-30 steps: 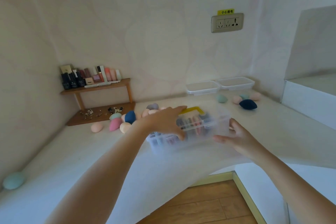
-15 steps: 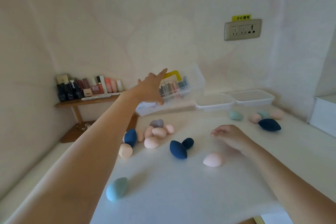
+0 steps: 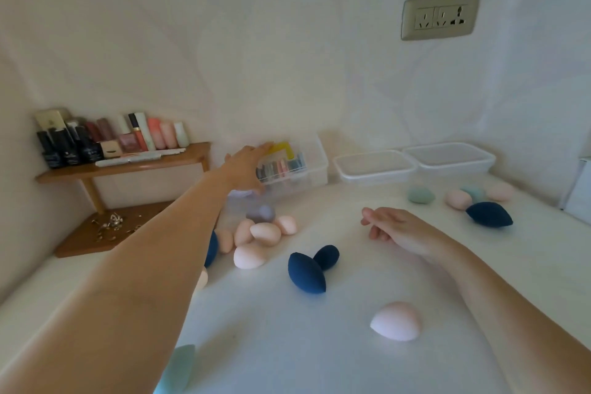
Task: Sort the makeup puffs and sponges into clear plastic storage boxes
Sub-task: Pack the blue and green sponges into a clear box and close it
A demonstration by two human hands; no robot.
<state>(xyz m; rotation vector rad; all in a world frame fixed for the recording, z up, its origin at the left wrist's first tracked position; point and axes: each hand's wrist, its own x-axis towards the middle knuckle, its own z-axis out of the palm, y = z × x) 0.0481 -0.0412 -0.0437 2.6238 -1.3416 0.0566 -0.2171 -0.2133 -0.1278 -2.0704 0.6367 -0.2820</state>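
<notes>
Several makeup sponges lie on the white table: a peach cluster [image 3: 262,233], two navy ones [image 3: 307,272], a pink one [image 3: 396,321], a teal one [image 3: 177,368] at the front edge. At the right back lie a green sponge [image 3: 420,195], more pink ones and a navy sponge [image 3: 489,214]. Two clear shallow storage boxes [image 3: 374,166] [image 3: 451,157] stand against the wall. My left hand [image 3: 246,169] is stretched out, gripping the left end of a clear box of small bottles [image 3: 294,166] by the wall. My right hand [image 3: 393,227] rests on the table, fingers loosely apart, holding nothing.
A small wooden shelf [image 3: 124,166] with cosmetic bottles stands in the left corner, with small metal bits [image 3: 112,224] on its base. A wall socket [image 3: 439,17] sits high on the right. A white box edge [image 3: 579,192] shows at the far right.
My left hand carried the clear box of small bottles from the table's front to the back wall and lowered it there. My right hand let go of it and dropped to the table.
</notes>
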